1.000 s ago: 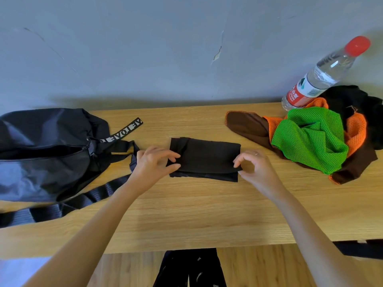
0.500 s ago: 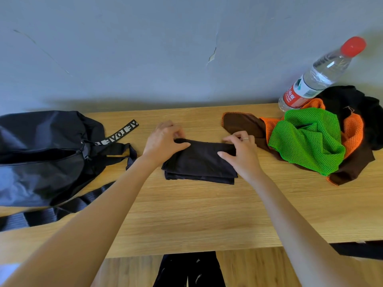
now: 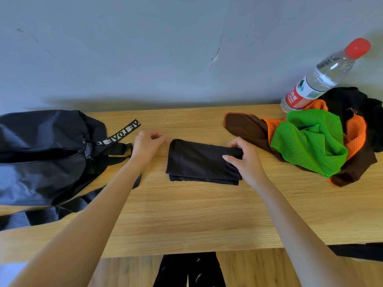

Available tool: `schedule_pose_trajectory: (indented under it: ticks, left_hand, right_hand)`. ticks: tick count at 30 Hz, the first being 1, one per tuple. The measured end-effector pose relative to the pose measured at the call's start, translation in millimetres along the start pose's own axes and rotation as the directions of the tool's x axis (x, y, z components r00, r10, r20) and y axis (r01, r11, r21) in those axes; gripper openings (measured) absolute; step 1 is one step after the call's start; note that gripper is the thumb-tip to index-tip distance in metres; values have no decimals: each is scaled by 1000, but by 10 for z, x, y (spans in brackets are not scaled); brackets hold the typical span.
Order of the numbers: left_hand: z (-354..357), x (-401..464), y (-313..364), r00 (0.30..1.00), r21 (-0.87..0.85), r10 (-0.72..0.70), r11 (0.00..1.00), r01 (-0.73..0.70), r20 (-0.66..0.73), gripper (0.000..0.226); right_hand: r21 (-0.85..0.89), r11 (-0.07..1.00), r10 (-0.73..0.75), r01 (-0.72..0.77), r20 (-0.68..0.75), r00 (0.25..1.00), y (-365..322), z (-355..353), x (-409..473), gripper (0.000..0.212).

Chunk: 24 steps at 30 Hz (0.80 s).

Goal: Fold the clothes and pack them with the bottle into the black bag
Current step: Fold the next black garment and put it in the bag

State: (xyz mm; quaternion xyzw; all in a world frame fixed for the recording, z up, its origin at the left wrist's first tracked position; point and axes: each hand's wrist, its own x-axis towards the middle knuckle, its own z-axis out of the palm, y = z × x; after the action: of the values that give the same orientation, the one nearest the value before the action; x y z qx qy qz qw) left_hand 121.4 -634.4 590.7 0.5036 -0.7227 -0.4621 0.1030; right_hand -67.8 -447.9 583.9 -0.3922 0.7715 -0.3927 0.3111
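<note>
The tabletop [image 3: 186, 214] runs wide and wooden in front of me, its far edge against a grey wall [image 3: 145, 48]. On its left end lies the black bag [image 3: 45, 154], on its side with the zip mouth gaping toward me and a lettered strap [image 3: 121, 134] trailing out to the right. At the right end sits the heap of unfolded clothes [image 3: 310, 141]: a green mesh piece on top, orange mesh and brown cloth under it, something black behind. The bottle [image 3: 323, 75], clear with a red cap and red label, stands behind that heap at the wall, touching it. In the middle, between bag and heap, lies the folded black cloth [image 3: 199, 162], a flat layered packet. My right hand [image 3: 242, 160] pinches its right end, thumb on top and fingers curled over the far edge. My left hand [image 3: 147, 145] hovers just left of the cloth, apart from it, fingers curled in and holding nothing
</note>
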Motion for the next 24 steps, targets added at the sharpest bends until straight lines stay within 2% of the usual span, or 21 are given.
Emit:
schedule_pose_trajectory:
  ticks: [2, 5, 7, 10, 14, 16, 18, 19, 22, 24]
  left_hand:
    - [-13, 14, -19, 996, 0, 64, 998, -65, 66, 5]
    - [17, 44, -37, 933, 34, 199, 975, -219, 300, 35]
    - [65, 38, -37, 886, 133, 225, 945, -300, 406, 50]
    - [128, 16, -26, 888, 258, 198, 910, -323, 414, 51]
    - [132, -18, -29, 913, 338, 166, 892, -301, 373, 32]
    - [107, -51, -32, 910, 215, 143, 946, -241, 390, 27]
    - [84, -135, 30, 915, -41, 91, 996, -81, 394, 22]
    - [78, -182, 68, 916, -174, 53, 985, 18, 397, 20]
    - [119, -318, 156, 927, -494, -41, 836, 237, 374, 19]
    - [154, -373, 197, 928, -602, -119, 731, 322, 352, 22]
  right_hand:
    - [26, 1000, 5, -6, 14, 1000, -3, 3, -5, 17]
    - [43, 999, 6, -7, 21, 1000, -19, -3, -8, 18]
    - [60, 998, 13, -15, 25, 1000, -31, -13, -14, 19]
    - [97, 995, 34, -36, 21, 999, -49, -35, -30, 18]
    - [166, 985, 56, -55, -3, 998, -57, -73, -46, 17]
    - [209, 975, 76, -71, -19, 997, -47, -88, -51, 23]
    - [277, 957, 94, -82, -28, 995, -39, -97, -54, 31]
    - [310, 947, 94, -82, -26, 995, -40, -100, -57, 34]
    - [377, 923, 81, -76, 2, 997, -60, -105, -76, 35]
    - [422, 904, 78, -75, 11, 997, -77, -109, -79, 35]
